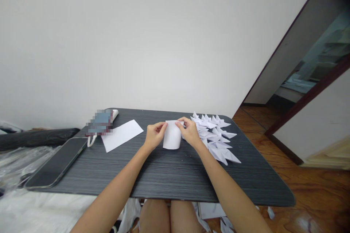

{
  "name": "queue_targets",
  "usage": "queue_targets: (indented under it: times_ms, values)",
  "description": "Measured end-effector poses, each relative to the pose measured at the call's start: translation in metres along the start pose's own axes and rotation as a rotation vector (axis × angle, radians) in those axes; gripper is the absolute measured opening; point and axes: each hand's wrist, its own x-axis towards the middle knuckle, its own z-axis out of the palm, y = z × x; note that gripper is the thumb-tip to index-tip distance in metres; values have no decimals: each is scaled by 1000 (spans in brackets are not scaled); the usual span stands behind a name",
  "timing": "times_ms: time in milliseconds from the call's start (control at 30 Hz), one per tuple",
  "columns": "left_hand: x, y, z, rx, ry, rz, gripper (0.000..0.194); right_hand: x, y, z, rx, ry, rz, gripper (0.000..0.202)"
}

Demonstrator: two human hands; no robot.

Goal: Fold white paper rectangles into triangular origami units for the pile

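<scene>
A small white sheet of paper [172,138] is held up over the middle of the dark table, curving slightly toward its lower edge. My left hand [155,134] pinches its upper left corner between thumb and finger. At the upper right, my right hand [188,131] grips the same sheet, thumb on the near face. Just beyond the right hand lie several folded white paper boats [218,142], pointed and nested close together in rows. To the left, a flat white sheet [123,135] rests on the tabletop, partly under a blurred object.
The dark table [169,178] stands against a white wall. At its left are a phone-like black slab [57,162] and a pixelated device [100,123] with a white cable [91,141]. Paper scraps [225,224] lie on the floor below. A doorway opens at right.
</scene>
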Motion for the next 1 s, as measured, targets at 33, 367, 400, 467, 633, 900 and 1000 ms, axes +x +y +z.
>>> queue_targets:
  times_ms: [33, 367, 400, 467, 633, 900, 1000]
  values:
    - [0, 0, 0, 4, -3, 4, 26, 0, 0, 0, 1, -2, 0, 19]
    - [3, -1, -2, -67, 10, -79, 28, 1, 2, -2, 499, -114, 349, 40]
    - [3, -1, -2, -84, 7, -91, 28, 2, 3, -3, 534, -128, 398, 35]
    - [4, -1, -2, -118, -10, -112, 28, 3, 5, -4, 565, -117, 455, 25]
    - [6, 2, -4, -134, 11, -163, 28, 3, 8, -5, 632, -175, 549, 25]
    - [10, -1, -7, -164, 98, -197, 29, 1, 7, -5, 546, -270, 561, 29]
    - [12, -7, -9, -150, 153, -161, 29, 1, 3, -6, 532, -366, 555, 27]
